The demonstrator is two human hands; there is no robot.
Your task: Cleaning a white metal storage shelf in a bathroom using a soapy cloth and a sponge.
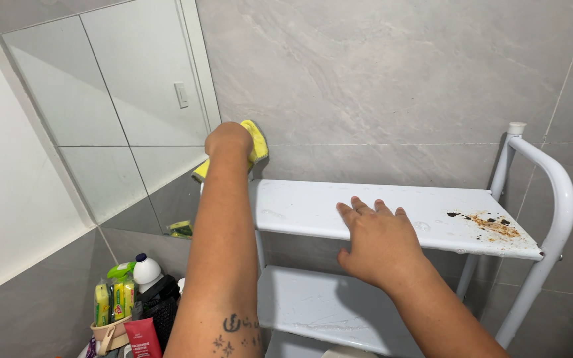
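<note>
Left hand (229, 140) closed around yellow microfibre cloth (254, 147), pressed at far-left end of white metal top shelf (313, 209) by the grey tiled wall (379, 73). Right hand (379, 240) flat, fingers spread, holding nothing, on shelf's near edge. Rust stain (492, 224) far right.

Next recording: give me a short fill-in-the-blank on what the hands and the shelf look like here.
1. The left hand grips a ____ cloth by the mirror.
2. The right hand lies flat on the ____ shelf of the white rack.
3. The rust stain marks that shelf's ____ end.

Missing words: yellow; top; right
</note>
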